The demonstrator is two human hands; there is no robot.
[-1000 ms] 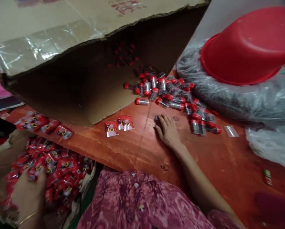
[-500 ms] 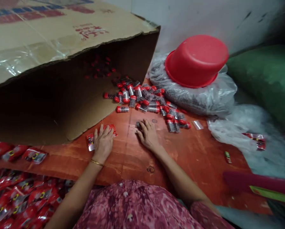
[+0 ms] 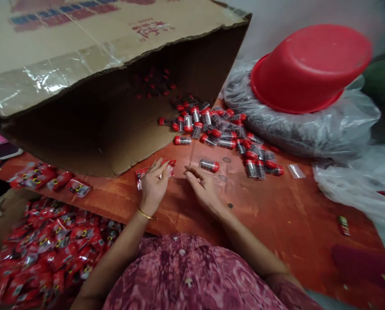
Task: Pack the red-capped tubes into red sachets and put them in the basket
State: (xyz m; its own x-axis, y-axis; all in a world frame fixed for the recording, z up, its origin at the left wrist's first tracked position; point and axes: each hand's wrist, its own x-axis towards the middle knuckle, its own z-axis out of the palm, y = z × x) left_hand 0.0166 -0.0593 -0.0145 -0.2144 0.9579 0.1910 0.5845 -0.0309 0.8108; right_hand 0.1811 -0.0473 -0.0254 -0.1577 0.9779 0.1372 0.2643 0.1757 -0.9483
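My left hand rests on the orange-red table, its fingers pinched on small red packets lying by the edge of the cardboard box. My right hand sits just to its right, fingers loosely curled and apart, with nothing in them. A clear vial with a red cap lies on its side just beyond the right fingertips, not touched. Both forearms reach out over a pink patterned garment.
A big cardboard box lies on its side, several red-capped vials spilling from it. An upturned red basin sits on a plastic bag of dark contents. Many red packets are heaped at lower left.
My left hand came up from the packet heap to the table and went from flat to pinching the packets. My right hand drew back, uncovering the vial.
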